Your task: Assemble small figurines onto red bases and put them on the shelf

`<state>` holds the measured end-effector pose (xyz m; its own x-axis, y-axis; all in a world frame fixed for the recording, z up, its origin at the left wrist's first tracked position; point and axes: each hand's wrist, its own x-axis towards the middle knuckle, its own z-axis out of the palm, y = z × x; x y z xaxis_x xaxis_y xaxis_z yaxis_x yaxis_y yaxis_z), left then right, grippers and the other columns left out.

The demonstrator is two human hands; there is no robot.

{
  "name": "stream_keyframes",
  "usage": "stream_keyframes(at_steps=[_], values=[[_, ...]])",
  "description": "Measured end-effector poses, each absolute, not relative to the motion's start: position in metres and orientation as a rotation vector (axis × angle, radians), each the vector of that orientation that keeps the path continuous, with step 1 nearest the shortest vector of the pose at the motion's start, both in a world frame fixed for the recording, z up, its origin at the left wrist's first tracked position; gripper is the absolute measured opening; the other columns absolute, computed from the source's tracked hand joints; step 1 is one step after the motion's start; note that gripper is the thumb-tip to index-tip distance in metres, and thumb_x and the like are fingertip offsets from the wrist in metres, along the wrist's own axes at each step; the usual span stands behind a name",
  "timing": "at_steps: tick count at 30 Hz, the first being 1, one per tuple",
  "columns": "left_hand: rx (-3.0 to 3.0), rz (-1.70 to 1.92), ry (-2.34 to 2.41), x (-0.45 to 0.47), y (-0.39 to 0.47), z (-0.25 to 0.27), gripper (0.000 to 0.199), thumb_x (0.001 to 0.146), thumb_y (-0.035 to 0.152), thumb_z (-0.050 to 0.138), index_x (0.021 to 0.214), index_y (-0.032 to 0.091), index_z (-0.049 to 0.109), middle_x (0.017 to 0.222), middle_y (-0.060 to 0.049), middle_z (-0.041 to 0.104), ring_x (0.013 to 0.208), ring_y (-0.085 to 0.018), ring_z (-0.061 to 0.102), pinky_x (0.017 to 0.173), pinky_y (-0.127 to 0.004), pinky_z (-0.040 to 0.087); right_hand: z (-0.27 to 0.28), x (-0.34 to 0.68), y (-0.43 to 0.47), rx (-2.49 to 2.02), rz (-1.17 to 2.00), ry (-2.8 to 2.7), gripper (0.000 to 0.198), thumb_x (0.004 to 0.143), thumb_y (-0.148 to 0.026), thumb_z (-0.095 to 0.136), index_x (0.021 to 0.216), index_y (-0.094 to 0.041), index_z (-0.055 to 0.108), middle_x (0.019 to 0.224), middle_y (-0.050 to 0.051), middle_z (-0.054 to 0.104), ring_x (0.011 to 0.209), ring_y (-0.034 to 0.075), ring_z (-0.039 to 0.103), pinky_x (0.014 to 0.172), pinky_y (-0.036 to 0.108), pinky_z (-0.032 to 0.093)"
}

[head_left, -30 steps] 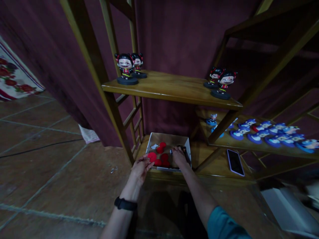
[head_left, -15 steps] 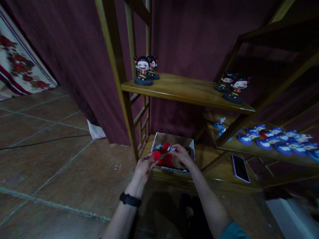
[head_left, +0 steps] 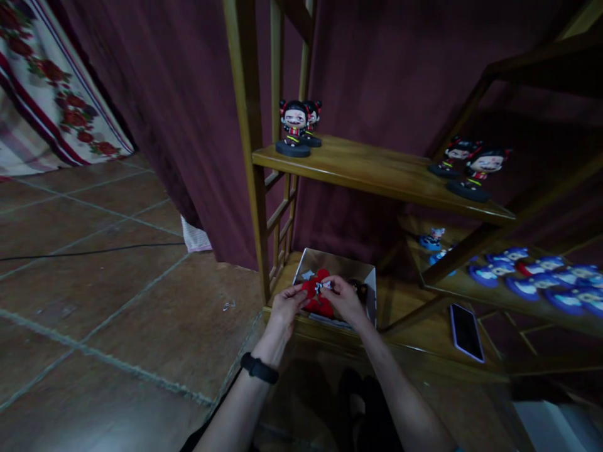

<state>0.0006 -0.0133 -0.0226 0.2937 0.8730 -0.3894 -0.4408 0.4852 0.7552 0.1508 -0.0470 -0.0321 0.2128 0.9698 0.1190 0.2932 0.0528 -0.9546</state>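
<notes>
Between the fingers of my left hand [head_left: 288,306] is a round red base [head_left: 308,288], held over the near left part of a white-walled cardboard box [head_left: 372,295]. My right hand [head_left: 347,297] pinches a small white-and-black figurine [head_left: 323,287] and has it against the red base. Whether the two are joined I cannot tell. Below my hands, more red discs [head_left: 322,307] lie in the box, and a dark figurine [head_left: 360,289] is partly visible at its right side.
The box stands on the bottom board of a wooden shelf [head_left: 358,172]. Black-haired figurines [head_left: 294,125] stand on the board above, with several blue-based figurines [head_left: 527,282] to the right. A phone [head_left: 466,333] lies on the lower right board. A cable [head_left: 94,252] crosses the floor.
My hands have come together, bringing the white-and-black figurine onto the red base. The view has swung slightly left, so the shelf sits further right.
</notes>
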Motion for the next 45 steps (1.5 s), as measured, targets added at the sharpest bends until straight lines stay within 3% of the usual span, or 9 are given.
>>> stream_keyframes(at_steps=[11,18,45], values=[[0.688,0.954,0.882,0.005,-0.021,-0.023,0.024,0.054,0.01,0.073,0.077,0.009,0.07,0.064,-0.005,0.068,0.054,-0.01,0.057,0.059,-0.022,0.046,-0.018,0.136,-0.058,-1.632,0.463,-1.477,0.018,0.076,-0.028,0.051,0.091,-0.022,0.058,0.085,0.002,0.062,0.08,0.016,0.057,0.074,0.027,0.043],[0.687,0.993,0.909,0.007,-0.02,-0.029,0.024,0.05,0.018,0.077,0.072,0.01,0.07,0.061,-0.004,0.067,0.054,-0.01,0.057,0.059,-0.023,0.046,-0.012,0.136,-0.059,-1.635,0.403,-1.558,0.016,0.077,-0.026,0.05,0.091,-0.022,0.058,0.088,0.002,0.061,0.082,0.016,0.056,0.075,0.028,0.043],[0.551,0.925,0.878,-0.001,-0.024,-0.031,0.025,0.048,0.02,0.078,0.069,0.01,0.069,0.065,-0.006,0.067,0.06,-0.01,0.058,0.061,-0.02,0.045,-0.013,0.128,-0.068,-1.706,0.236,-1.771,0.02,0.083,-0.025,0.044,0.099,-0.023,0.055,0.095,0.004,0.058,0.085,0.017,0.058,0.078,0.028,0.044]])
